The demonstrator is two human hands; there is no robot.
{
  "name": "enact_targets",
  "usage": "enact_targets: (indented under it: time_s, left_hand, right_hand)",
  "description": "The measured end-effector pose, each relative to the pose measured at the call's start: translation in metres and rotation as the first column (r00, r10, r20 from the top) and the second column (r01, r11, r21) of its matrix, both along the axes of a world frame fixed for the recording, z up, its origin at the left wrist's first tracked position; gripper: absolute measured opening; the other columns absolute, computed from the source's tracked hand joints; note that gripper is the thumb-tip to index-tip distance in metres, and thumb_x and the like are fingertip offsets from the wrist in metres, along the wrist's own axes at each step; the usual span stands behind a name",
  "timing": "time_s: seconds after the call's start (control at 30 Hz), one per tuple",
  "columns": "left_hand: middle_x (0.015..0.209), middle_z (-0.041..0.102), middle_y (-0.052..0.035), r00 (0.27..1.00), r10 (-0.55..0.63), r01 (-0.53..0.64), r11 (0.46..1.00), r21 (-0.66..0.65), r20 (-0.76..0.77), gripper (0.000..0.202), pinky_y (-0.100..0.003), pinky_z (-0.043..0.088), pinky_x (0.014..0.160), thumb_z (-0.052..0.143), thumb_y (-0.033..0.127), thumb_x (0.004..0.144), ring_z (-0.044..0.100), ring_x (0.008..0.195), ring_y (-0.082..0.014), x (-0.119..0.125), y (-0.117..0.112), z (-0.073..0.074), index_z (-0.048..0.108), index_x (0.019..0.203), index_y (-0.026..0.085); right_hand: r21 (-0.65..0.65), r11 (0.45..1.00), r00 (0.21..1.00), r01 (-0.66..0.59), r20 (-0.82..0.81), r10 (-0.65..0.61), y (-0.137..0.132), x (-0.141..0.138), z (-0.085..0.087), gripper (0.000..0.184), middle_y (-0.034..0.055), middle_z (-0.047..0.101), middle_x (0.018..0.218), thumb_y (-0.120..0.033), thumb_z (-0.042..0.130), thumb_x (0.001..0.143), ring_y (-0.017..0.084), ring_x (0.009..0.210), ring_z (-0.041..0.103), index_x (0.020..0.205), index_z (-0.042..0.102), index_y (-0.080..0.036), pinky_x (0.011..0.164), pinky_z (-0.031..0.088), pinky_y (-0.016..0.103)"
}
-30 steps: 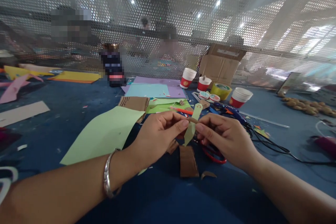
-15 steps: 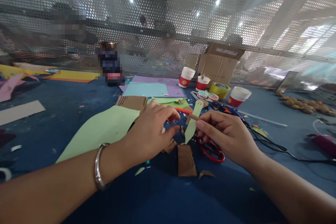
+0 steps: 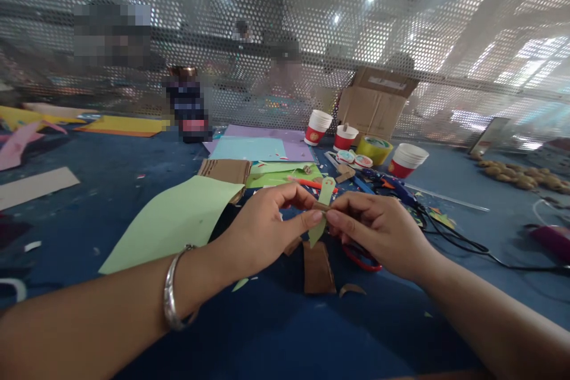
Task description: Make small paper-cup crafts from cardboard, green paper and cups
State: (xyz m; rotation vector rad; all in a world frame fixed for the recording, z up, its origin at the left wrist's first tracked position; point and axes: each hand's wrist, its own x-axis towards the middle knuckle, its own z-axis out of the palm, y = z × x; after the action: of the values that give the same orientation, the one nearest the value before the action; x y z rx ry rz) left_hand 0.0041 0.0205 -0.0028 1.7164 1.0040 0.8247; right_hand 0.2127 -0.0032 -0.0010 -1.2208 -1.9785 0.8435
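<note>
Between both hands is a pale green paper cutout (image 3: 326, 189) with a pointed lower end and a small reddish mark near its top. A narrow brown cardboard strip (image 3: 321, 206) lies across its middle. My left hand (image 3: 271, 219) is closed, thumb and forefinger pinching the strip's left end. My right hand (image 3: 378, 228) pinches the strip's right end against the cutout. Below the fingers a brown cardboard piece (image 3: 319, 270) lies on the table. Red-handled scissors (image 3: 363, 258) rest partly hidden under my right hand.
A large green paper sheet (image 3: 169, 222) spreads at left. Behind are blue paper (image 3: 249, 149), paper cups (image 3: 317, 127), yellow tape (image 3: 374, 150) and a cardboard box (image 3: 371, 107). A blue glue gun (image 3: 396, 187) trails a black cable at right. A perforated metal screen (image 3: 285, 6) stands beyond.
My left hand has moved right and closed on the cardboard strip, where it was open and apart before. The green cutout has shifted slightly left in my right hand.
</note>
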Motion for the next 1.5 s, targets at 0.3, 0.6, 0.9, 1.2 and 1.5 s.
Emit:
enact_targets:
  time_s: [0.3,0.6,0.9,1.2,1.5]
  left_hand:
    - [0.087,0.067,0.0017,0.92,0.13,-0.111,0.991,-0.071,0.371,0.008,-0.024,0.049,0.083,0.068,0.027,0.089,0.065,0.085,-0.0113,-0.001,0.01,-0.003,0.067,0.088,0.018]
    - [0.084,0.07,0.0015,0.86,0.256,-0.17,0.959,-0.225,0.442,0.018,-0.025,0.051,0.082,0.082,0.033,0.079,0.067,0.081,-0.0123,0.0,0.015,-0.008,0.074,0.089,0.02]
    - [0.089,0.073,0.0,0.896,0.14,-0.043,0.972,-0.232,0.422,0.018,-0.023,0.049,0.079,0.083,0.03,0.078,0.064,0.083,-0.0118,0.001,0.012,-0.007,0.075,0.09,0.02]
    - [0.075,0.071,-0.0006,0.956,0.082,-0.009,0.969,-0.249,0.283,0.022,-0.022,0.038,0.051,0.078,0.042,0.079,0.054,0.058,-0.0102,0.004,0.001,-0.005,0.079,0.087,0.021]
    - [0.079,0.073,-0.0014,0.904,0.005,0.146,0.936,0.32,-0.427,0.018,-0.027,0.037,0.06,0.075,0.044,0.078,0.06,0.068,-0.0182,-0.04,0.04,0.019,0.08,0.081,0.027]
  right_hand:
    - [0.255,0.956,0.918,0.145,0.326,-0.226,0.015,0.028,0.01,0.021,-0.0021,0.064,0.067,-0.033,0.058,0.094,0.011,0.057,0.051,0.082,0.069,-0.02,0.053,0.037,0.024]
    - [0.178,0.973,0.796,0.145,0.564,-0.221,0.017,0.033,0.013,0.019,-0.002,0.066,0.064,-0.033,0.057,0.091,0.013,0.054,0.056,0.083,0.07,-0.022,0.052,0.036,0.026]
    - [0.149,0.977,0.933,0.151,0.305,-0.191,0.014,0.022,0.008,0.018,-0.0032,0.067,0.07,-0.035,0.06,0.093,0.012,0.056,0.053,0.087,0.071,-0.022,0.051,0.039,0.024]
    - [0.132,0.986,0.994,0.1,0.039,-0.106,0.0,-0.001,0.001,0.018,-0.0019,0.069,0.075,-0.036,0.062,0.095,0.012,0.065,0.059,0.092,0.072,-0.021,0.058,0.044,0.021]
    - [0.08,0.991,0.993,0.11,0.029,-0.112,0.002,0.006,0.006,0.023,0.0,0.068,0.068,-0.036,0.061,0.096,0.012,0.057,0.06,0.083,0.069,-0.019,0.054,0.044,0.023]
